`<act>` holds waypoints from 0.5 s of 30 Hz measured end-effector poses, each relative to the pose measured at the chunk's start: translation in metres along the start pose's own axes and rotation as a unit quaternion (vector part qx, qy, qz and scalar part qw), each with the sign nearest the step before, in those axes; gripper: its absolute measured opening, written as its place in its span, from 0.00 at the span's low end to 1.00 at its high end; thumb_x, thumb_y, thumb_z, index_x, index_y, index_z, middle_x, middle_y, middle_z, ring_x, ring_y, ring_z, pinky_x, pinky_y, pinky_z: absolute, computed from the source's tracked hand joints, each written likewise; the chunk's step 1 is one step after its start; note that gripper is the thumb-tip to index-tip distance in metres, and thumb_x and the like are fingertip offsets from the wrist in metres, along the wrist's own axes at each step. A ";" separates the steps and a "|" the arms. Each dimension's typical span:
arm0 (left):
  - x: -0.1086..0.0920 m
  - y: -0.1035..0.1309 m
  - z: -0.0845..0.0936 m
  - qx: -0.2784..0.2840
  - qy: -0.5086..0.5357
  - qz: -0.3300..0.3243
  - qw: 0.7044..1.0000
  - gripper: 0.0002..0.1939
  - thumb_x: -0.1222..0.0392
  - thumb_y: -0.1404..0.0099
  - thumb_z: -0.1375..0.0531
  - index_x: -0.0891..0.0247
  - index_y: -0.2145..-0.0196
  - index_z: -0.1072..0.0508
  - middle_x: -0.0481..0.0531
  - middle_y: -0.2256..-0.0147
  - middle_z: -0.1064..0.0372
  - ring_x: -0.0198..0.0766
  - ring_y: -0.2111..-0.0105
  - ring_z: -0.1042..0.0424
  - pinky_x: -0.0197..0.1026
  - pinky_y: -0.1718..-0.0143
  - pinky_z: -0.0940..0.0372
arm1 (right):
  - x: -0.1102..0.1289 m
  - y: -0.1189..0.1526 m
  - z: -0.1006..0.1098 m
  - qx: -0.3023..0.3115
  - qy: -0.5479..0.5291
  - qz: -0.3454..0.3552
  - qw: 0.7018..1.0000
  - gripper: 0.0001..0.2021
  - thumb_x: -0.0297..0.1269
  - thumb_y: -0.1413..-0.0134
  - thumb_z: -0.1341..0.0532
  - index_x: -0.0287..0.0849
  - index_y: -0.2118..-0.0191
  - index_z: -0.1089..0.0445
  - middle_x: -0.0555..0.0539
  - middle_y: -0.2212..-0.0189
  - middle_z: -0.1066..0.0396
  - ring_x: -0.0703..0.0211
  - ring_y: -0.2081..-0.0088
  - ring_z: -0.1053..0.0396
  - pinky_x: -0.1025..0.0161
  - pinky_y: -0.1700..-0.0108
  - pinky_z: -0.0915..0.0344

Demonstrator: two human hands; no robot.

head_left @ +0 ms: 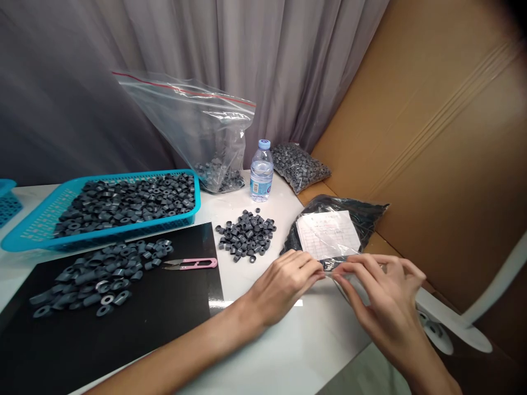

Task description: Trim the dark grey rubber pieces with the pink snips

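Observation:
At the right part of the table, my left hand (288, 280) and my right hand (381, 296) meet with thumbs and fingers pinched. Between them is the near edge of a plastic bag (373, 213), mostly hidden by the fingertips. Dark contents show through the bag, which lies just beyond my hands. A white paper sheet with a printed grid and writing (328, 235) shows on its near side, under glossy film. Left of my left hand is a loose heap of small dark grey rings (247, 235).
A blue basket (196, 192) of grey rings stands left, behind a black mat (173, 307) bearing more grey pieces and pink thread snips (197, 264). Behind are an upright zip bag (185, 109), a water bottle (262, 173) and a filled bag (300, 164). Cardboard (444, 137) walls the right.

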State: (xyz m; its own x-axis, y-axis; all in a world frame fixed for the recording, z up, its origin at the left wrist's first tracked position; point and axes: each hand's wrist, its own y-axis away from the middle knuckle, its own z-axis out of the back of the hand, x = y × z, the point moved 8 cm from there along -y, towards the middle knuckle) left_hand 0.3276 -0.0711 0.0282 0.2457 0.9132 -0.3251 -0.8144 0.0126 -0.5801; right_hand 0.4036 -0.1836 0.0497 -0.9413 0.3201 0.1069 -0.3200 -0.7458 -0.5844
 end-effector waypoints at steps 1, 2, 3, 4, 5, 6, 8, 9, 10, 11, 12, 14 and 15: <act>0.005 0.000 0.002 0.009 0.030 0.029 0.999 0.06 0.61 0.26 0.43 0.65 0.60 0.28 0.50 0.64 0.28 0.38 0.62 0.28 0.39 0.60 0.33 | 0.000 -0.003 0.000 0.007 -0.001 0.006 1.000 0.08 0.37 0.30 0.44 0.47 0.60 0.28 0.46 0.60 0.23 0.46 0.56 0.34 0.46 0.49 0.54; 0.010 0.000 0.003 0.016 0.058 0.056 0.997 0.06 0.61 0.27 0.42 0.64 0.61 0.28 0.49 0.63 0.28 0.38 0.62 0.27 0.39 0.60 0.33 | 0.000 -0.005 -0.001 0.014 -0.001 0.013 1.000 0.08 0.37 0.30 0.45 0.46 0.60 0.29 0.46 0.60 0.24 0.46 0.56 0.34 0.46 0.49 0.54; 0.015 0.001 0.005 0.022 0.081 0.080 0.993 0.05 0.61 0.27 0.42 0.64 0.61 0.27 0.49 0.63 0.28 0.37 0.61 0.27 0.38 0.59 0.33 | -0.001 -0.008 -0.002 0.019 -0.001 0.019 1.000 0.08 0.37 0.30 0.46 0.46 0.59 0.30 0.46 0.60 0.24 0.46 0.56 0.35 0.47 0.50 0.54; 0.020 0.003 0.005 0.025 0.100 0.101 0.990 0.05 0.60 0.27 0.41 0.63 0.61 0.26 0.49 0.62 0.28 0.37 0.61 0.27 0.38 0.59 0.33 | -0.002 -0.010 -0.002 0.024 -0.001 0.022 0.999 0.08 0.37 0.30 0.46 0.46 0.59 0.30 0.45 0.60 0.24 0.47 0.56 0.35 0.47 0.50 0.54; 0.024 0.004 0.006 0.024 0.116 0.118 0.986 0.05 0.60 0.27 0.41 0.63 0.61 0.26 0.49 0.63 0.27 0.37 0.61 0.27 0.38 0.59 0.33 | -0.003 -0.013 -0.003 0.033 -0.001 0.024 0.999 0.08 0.37 0.30 0.46 0.45 0.59 0.31 0.45 0.60 0.25 0.47 0.57 0.35 0.48 0.50 0.53; 0.027 0.006 0.007 0.019 0.129 0.131 0.983 0.06 0.60 0.28 0.40 0.63 0.61 0.25 0.48 0.63 0.27 0.37 0.61 0.26 0.38 0.59 0.33 | -0.004 -0.015 -0.004 0.040 -0.001 0.024 0.999 0.08 0.38 0.30 0.46 0.45 0.59 0.31 0.45 0.60 0.25 0.47 0.57 0.35 0.48 0.50 0.53; 0.032 0.008 0.007 0.008 0.151 0.149 0.977 0.05 0.60 0.29 0.39 0.63 0.62 0.24 0.48 0.64 0.26 0.36 0.62 0.26 0.37 0.60 0.33 | -0.004 -0.019 -0.006 0.050 -0.004 0.035 0.998 0.08 0.39 0.30 0.46 0.46 0.60 0.31 0.46 0.60 0.25 0.49 0.58 0.35 0.49 0.51 0.52; 0.035 0.009 0.006 0.004 0.161 0.156 0.975 0.05 0.61 0.29 0.38 0.63 0.62 0.23 0.48 0.64 0.25 0.36 0.62 0.26 0.37 0.60 0.33 | -0.003 -0.021 -0.007 0.054 -0.005 0.040 0.998 0.09 0.39 0.30 0.46 0.46 0.60 0.30 0.46 0.61 0.25 0.49 0.58 0.35 0.50 0.51 0.52; 0.037 0.009 0.006 0.000 0.170 0.163 0.972 0.05 0.60 0.30 0.37 0.63 0.63 0.23 0.48 0.64 0.25 0.36 0.63 0.25 0.37 0.60 0.33 | -0.003 -0.022 -0.008 0.058 -0.005 0.045 0.997 0.09 0.40 0.30 0.46 0.46 0.61 0.30 0.46 0.61 0.25 0.50 0.58 0.35 0.50 0.51 0.52; 0.039 0.009 0.005 -0.002 0.178 0.170 0.969 0.05 0.60 0.31 0.37 0.63 0.63 0.23 0.48 0.64 0.25 0.36 0.63 0.25 0.37 0.60 0.33 | -0.003 -0.023 -0.010 0.063 -0.005 0.050 0.997 0.10 0.41 0.30 0.45 0.46 0.61 0.30 0.46 0.61 0.25 0.50 0.58 0.35 0.50 0.51 0.52; 0.041 0.008 0.004 -0.003 0.185 0.177 0.967 0.05 0.59 0.31 0.36 0.63 0.64 0.22 0.48 0.64 0.24 0.36 0.63 0.25 0.37 0.60 0.33 | -0.002 -0.024 -0.011 0.067 -0.004 0.055 0.996 0.10 0.41 0.30 0.45 0.46 0.61 0.30 0.47 0.61 0.25 0.50 0.58 0.35 0.50 0.51 0.51; 0.044 0.007 0.002 -0.005 0.200 0.186 0.962 0.05 0.59 0.32 0.35 0.63 0.64 0.22 0.48 0.65 0.24 0.36 0.64 0.25 0.37 0.61 0.33 | -0.002 -0.025 -0.014 0.077 -0.004 0.062 0.995 0.10 0.42 0.30 0.44 0.47 0.61 0.29 0.47 0.62 0.25 0.51 0.58 0.34 0.51 0.50 0.51; 0.046 0.006 0.001 -0.005 0.208 0.190 0.959 0.05 0.58 0.33 0.34 0.63 0.64 0.21 0.48 0.65 0.24 0.36 0.65 0.26 0.37 0.61 0.33 | -0.002 -0.026 -0.016 0.082 -0.004 0.065 0.995 0.09 0.42 0.30 0.44 0.47 0.61 0.29 0.48 0.62 0.25 0.51 0.58 0.34 0.51 0.50 0.51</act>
State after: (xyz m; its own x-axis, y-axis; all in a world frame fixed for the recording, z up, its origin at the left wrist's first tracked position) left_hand 0.3334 -0.0286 0.0103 0.1220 0.6091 -0.7837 -0.8820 -0.2957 -0.3671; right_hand 0.4153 -0.1555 0.0518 -0.9763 0.2114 0.0460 -0.2089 -0.8659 -0.4545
